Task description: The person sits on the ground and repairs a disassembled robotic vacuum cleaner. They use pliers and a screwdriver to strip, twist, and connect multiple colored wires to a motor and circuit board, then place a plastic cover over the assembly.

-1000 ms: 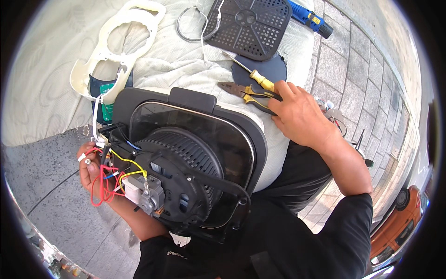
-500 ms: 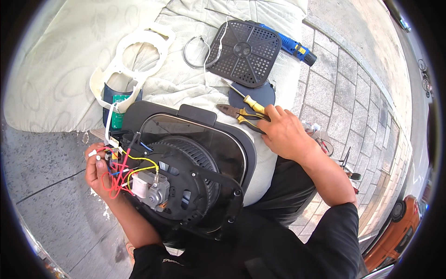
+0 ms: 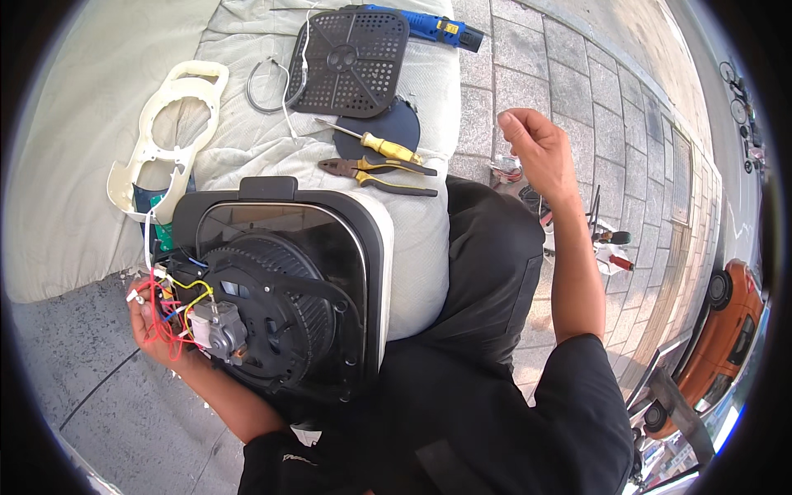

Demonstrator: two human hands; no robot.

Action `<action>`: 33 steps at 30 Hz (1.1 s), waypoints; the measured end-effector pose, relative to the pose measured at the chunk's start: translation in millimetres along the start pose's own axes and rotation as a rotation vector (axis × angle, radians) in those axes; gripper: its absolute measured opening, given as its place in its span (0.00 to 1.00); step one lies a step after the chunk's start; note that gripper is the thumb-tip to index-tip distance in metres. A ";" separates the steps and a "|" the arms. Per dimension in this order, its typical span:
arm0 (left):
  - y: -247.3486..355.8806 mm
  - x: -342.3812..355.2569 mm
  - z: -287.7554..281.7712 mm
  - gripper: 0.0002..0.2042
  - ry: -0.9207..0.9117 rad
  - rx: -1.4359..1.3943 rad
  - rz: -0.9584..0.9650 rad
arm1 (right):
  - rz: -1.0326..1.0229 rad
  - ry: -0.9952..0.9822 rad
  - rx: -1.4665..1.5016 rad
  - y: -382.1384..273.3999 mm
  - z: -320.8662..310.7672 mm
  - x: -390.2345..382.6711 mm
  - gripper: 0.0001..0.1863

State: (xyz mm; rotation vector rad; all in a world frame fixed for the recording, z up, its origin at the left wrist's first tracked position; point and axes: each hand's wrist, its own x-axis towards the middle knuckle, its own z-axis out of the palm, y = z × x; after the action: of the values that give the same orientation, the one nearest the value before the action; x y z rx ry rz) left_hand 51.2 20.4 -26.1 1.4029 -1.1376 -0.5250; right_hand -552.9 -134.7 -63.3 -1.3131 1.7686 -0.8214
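An opened appliance with a black-and-white rounded square housing [image 3: 268, 188] rests against my lap, its black fan casing [image 3: 280, 322] and small grey motor [image 3: 219, 330] exposed. At its left side, my left hand [image 3: 153, 340] has its fingers curled round the red wires [image 3: 165, 318] and their white connectors, which partly cover it. My right hand [image 3: 543, 157] is raised over the pavement, fingers curled in against the thumb; whatever they hold, if anything, is hidden. On the pale fabric lie yellow-handled pliers [image 3: 371, 172] and a yellow screwdriver [image 3: 384, 147], apart from both hands.
Beyond the tools are a black round disc [image 3: 388, 128], a perforated black panel [image 3: 351, 62], a blue power tool [image 3: 429, 29] and a wire loop [image 3: 264, 87]. A cream plastic frame [image 3: 186, 107] with a green circuit board [image 3: 162, 237] lies left. More tools [image 3: 612, 238] lie on the pavement.
My right hand has left the pliers and moved right and up, over the pavement. The view has shifted, so the appliance and tools appear further left. My left hand stays at the wires.
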 end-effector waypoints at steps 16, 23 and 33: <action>2.0 22.4 -15.2 0.22 0.037 0.044 -0.166 | 0.763 -0.064 -0.118 318.9 81.2 -291.8 0.25; 7.4 34.8 -43.2 0.24 -0.081 0.158 -0.086 | 1.006 -0.096 -0.222 447.3 111.7 -357.1 0.29; 3.1 44.8 -29.2 0.23 -0.126 0.176 -0.070 | 0.886 0.503 0.140 455.9 4.4 -307.4 0.28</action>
State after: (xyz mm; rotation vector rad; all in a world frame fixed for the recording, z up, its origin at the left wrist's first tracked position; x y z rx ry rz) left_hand 93.7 -3.1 -3.7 1.5841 -1.2634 -0.5804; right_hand -709.3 280.2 -388.4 -0.1334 2.3275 -0.7497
